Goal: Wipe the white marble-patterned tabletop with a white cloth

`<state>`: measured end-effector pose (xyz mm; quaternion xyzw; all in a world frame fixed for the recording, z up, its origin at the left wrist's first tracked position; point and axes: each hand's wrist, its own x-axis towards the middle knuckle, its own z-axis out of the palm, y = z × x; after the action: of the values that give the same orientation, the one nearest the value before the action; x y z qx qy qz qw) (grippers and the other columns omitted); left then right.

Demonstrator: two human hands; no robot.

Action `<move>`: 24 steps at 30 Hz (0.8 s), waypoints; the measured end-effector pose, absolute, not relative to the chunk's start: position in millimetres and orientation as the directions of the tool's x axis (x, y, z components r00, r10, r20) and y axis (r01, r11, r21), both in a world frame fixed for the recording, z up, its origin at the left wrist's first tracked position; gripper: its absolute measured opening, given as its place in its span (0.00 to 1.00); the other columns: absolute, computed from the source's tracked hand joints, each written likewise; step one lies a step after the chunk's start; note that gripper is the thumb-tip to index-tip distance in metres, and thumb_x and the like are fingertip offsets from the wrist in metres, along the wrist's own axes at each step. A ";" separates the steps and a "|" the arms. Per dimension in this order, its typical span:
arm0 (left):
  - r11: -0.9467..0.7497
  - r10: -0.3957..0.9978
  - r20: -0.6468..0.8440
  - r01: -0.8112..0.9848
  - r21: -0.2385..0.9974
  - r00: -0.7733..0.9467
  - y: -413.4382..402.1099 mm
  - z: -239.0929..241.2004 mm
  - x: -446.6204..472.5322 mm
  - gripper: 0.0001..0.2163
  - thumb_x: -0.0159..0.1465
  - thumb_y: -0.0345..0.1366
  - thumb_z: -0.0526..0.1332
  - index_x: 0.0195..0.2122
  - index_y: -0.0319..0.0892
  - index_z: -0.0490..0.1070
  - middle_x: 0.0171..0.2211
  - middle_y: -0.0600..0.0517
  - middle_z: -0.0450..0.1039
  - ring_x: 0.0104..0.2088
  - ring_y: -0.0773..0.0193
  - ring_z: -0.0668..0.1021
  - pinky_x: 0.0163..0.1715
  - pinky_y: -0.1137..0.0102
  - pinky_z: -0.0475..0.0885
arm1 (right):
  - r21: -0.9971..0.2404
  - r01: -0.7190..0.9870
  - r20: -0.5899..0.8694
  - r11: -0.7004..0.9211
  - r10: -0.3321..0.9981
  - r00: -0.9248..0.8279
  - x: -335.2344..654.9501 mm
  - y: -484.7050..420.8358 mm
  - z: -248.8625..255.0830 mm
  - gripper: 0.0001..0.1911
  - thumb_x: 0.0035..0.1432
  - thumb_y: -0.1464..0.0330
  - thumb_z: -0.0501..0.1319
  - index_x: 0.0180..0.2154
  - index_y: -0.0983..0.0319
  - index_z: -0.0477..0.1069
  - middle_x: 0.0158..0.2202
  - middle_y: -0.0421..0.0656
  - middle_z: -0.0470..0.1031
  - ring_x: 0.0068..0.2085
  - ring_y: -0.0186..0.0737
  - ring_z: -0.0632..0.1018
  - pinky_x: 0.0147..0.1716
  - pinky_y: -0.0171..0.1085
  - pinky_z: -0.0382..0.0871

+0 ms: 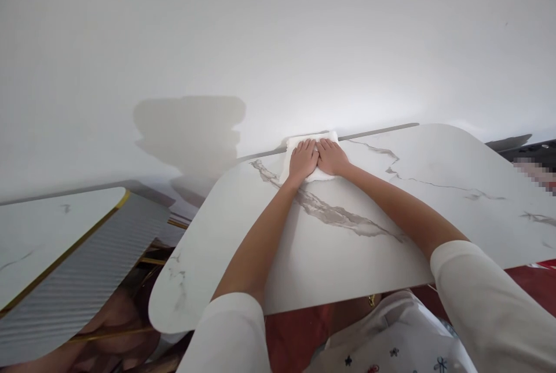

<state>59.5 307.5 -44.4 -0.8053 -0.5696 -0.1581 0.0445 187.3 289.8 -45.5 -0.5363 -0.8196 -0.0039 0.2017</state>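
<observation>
A folded white cloth (311, 142) lies at the far edge of a white marble-patterned table (391, 228), close to the wall. My left hand (303, 161) presses flat on the cloth's left part, fingers stretched out together. My right hand (331, 156) lies flat beside it on the cloth's right part, the two hands touching side by side. Both arms reach straight across the table top. Most of the cloth is hidden under the hands.
A plain white wall (278, 43) rises right behind the table. To the left stands a lower white table (52, 228) with a gold rim and a ribbed grey side. A dark object (534, 156) shows at the far right. Red floor (534, 286) lies below.
</observation>
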 end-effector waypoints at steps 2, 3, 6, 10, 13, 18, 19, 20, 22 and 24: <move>-0.349 0.903 0.307 0.930 0.113 0.302 302.5 -44.5 60.0 0.23 0.66 0.34 0.42 0.62 0.38 0.56 0.64 0.46 0.55 0.64 0.53 0.57 0.60 0.55 0.54 | -0.206 0.884 0.334 0.419 0.880 -0.339 187.1 285.2 -45.5 0.28 0.63 0.69 0.44 0.62 0.76 0.54 0.64 0.57 0.54 0.64 0.53 0.55 0.59 0.47 0.48; -0.351 0.902 0.307 0.930 0.113 0.303 299.1 -44.6 60.0 0.23 0.66 0.35 0.42 0.62 0.38 0.56 0.64 0.46 0.55 0.63 0.53 0.57 0.60 0.55 0.54 | -0.203 0.886 0.334 0.416 0.880 -0.337 186.9 282.0 -45.6 0.28 0.63 0.69 0.44 0.62 0.76 0.54 0.64 0.57 0.54 0.64 0.53 0.55 0.59 0.47 0.48; -0.366 0.896 0.309 0.924 0.111 0.318 285.8 -44.4 60.1 0.23 0.66 0.35 0.42 0.62 0.37 0.56 0.64 0.46 0.55 0.64 0.52 0.57 0.60 0.55 0.54 | -0.195 0.893 0.333 0.406 0.884 -0.329 187.2 268.6 -46.0 0.28 0.64 0.69 0.44 0.62 0.76 0.53 0.64 0.57 0.54 0.64 0.52 0.55 0.59 0.46 0.47; -0.389 0.891 0.302 0.913 0.121 0.339 263.3 -43.9 60.6 0.23 0.67 0.36 0.42 0.62 0.37 0.55 0.64 0.45 0.54 0.64 0.54 0.56 0.61 0.56 0.53 | -0.178 0.902 0.330 0.394 0.887 -0.322 189.3 244.6 -45.6 0.28 0.64 0.69 0.44 0.62 0.76 0.54 0.64 0.57 0.54 0.64 0.51 0.55 0.60 0.46 0.47; -0.408 0.885 0.297 0.904 0.127 0.358 246.5 -44.7 58.9 0.23 0.67 0.37 0.42 0.62 0.39 0.55 0.64 0.46 0.54 0.64 0.54 0.55 0.61 0.57 0.53 | -0.170 0.907 0.332 0.385 0.889 -0.315 189.5 223.9 -44.7 0.28 0.63 0.69 0.45 0.61 0.76 0.55 0.64 0.57 0.55 0.64 0.51 0.56 0.60 0.45 0.47; -0.450 0.867 0.297 0.885 0.120 0.401 219.0 -48.8 52.1 0.23 0.67 0.38 0.41 0.62 0.42 0.55 0.64 0.47 0.54 0.65 0.56 0.55 0.61 0.57 0.52 | -0.182 0.914 0.329 0.363 0.898 -0.291 185.8 188.0 -44.0 0.28 0.63 0.68 0.45 0.62 0.76 0.54 0.64 0.57 0.55 0.64 0.53 0.56 0.60 0.46 0.47; -0.449 0.866 0.301 0.885 0.120 0.399 212.7 -49.5 50.5 0.23 0.67 0.38 0.40 0.62 0.42 0.55 0.64 0.47 0.55 0.64 0.56 0.55 0.61 0.56 0.53 | -0.180 0.913 0.330 0.366 0.897 -0.294 184.8 181.0 -44.2 0.28 0.63 0.68 0.45 0.62 0.76 0.54 0.64 0.58 0.55 0.64 0.53 0.56 0.60 0.46 0.47; -0.449 0.865 0.306 0.886 0.119 0.397 205.8 -50.0 48.8 0.23 0.67 0.38 0.41 0.62 0.41 0.55 0.64 0.47 0.55 0.64 0.56 0.55 0.61 0.56 0.53 | -0.178 0.911 0.330 0.371 0.895 -0.300 183.8 174.1 -44.6 0.28 0.63 0.68 0.45 0.62 0.76 0.54 0.64 0.58 0.55 0.64 0.53 0.56 0.60 0.47 0.47; -0.461 0.857 0.318 0.880 0.117 0.406 190.8 -50.3 45.6 0.23 0.67 0.38 0.41 0.62 0.40 0.55 0.64 0.46 0.56 0.64 0.55 0.55 0.61 0.55 0.53 | -0.177 0.907 0.338 0.382 0.889 -0.308 181.7 160.3 -45.7 0.28 0.63 0.68 0.45 0.61 0.76 0.55 0.64 0.57 0.56 0.64 0.53 0.56 0.60 0.47 0.48; -0.477 0.849 0.321 0.871 0.118 0.421 174.5 -49.9 42.7 0.24 0.67 0.38 0.40 0.62 0.40 0.55 0.64 0.46 0.56 0.64 0.56 0.56 0.61 0.55 0.53 | -0.182 0.903 0.351 0.390 0.883 -0.311 179.6 146.3 -46.6 0.28 0.63 0.68 0.45 0.61 0.76 0.55 0.63 0.58 0.56 0.63 0.54 0.57 0.60 0.48 0.49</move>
<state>42.7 174.5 -49.9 -0.8422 -0.5105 -0.1702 0.0333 179.6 146.3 -46.6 -0.5518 -0.8092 -0.0244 0.2005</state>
